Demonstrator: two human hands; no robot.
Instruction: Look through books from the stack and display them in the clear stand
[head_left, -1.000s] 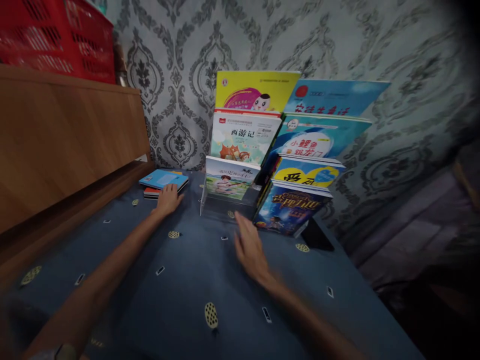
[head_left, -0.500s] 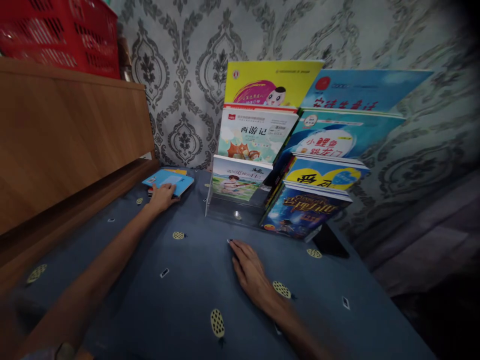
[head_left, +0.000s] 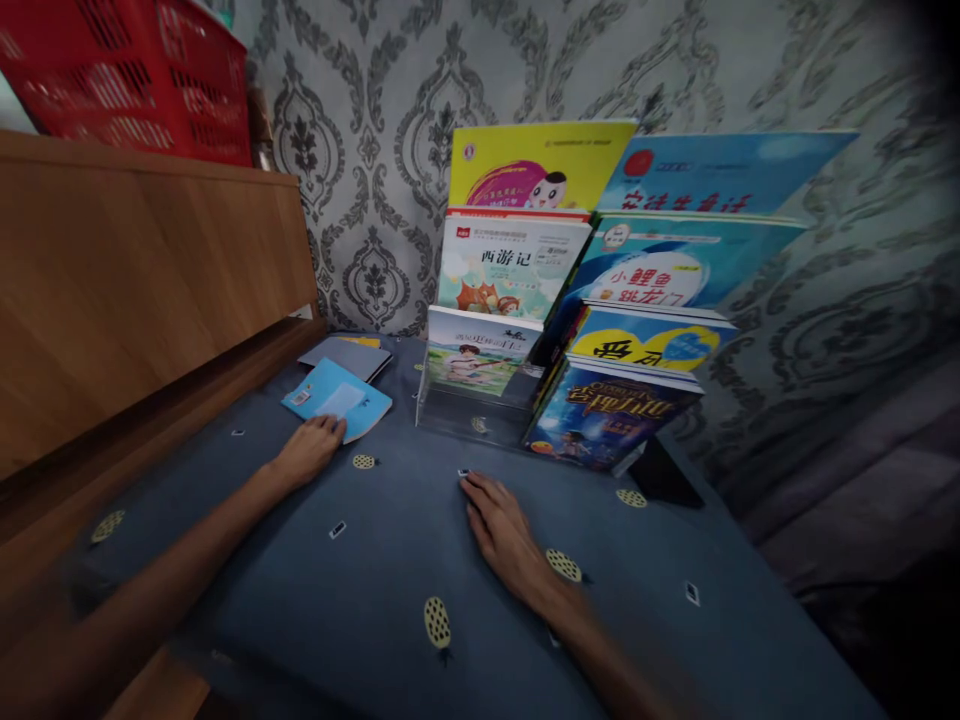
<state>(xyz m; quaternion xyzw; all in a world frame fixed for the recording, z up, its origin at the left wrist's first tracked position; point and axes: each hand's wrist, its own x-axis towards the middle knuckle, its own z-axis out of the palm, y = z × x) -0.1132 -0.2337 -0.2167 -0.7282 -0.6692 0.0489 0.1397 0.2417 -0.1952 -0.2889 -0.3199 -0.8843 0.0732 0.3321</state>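
Note:
A light blue book (head_left: pixel 339 395) lies tilted at the left, partly over a grey book (head_left: pixel 349 353) with a yellow edge showing behind it. My left hand (head_left: pixel 311 448) has its fingers on the near edge of the blue book, the thumb side hidden, and grips it. Flat on the blue tablecloth (head_left: pixel 390 560) rests my right hand (head_left: pixel 502 535), fingers stretched out and holding nothing. In front of it stands a clear book stand (head_left: pixel 469 420) with several books in tiers, among them a white-covered book (head_left: pixel 517 265) and a dark blue book (head_left: pixel 604 415).
A wooden cabinet (head_left: pixel 150 270) borders the table on the left, with a red plastic basket (head_left: pixel 135 90) on top. Patterned wallpaper (head_left: pixel 367 180) covers the wall behind. A black flat object (head_left: pixel 664 475) sits beside the stand at the right.
My left hand has drawn the blue book toward me off the pile, turning it slightly and uncovering the grey book. My right hand has stayed on the table.

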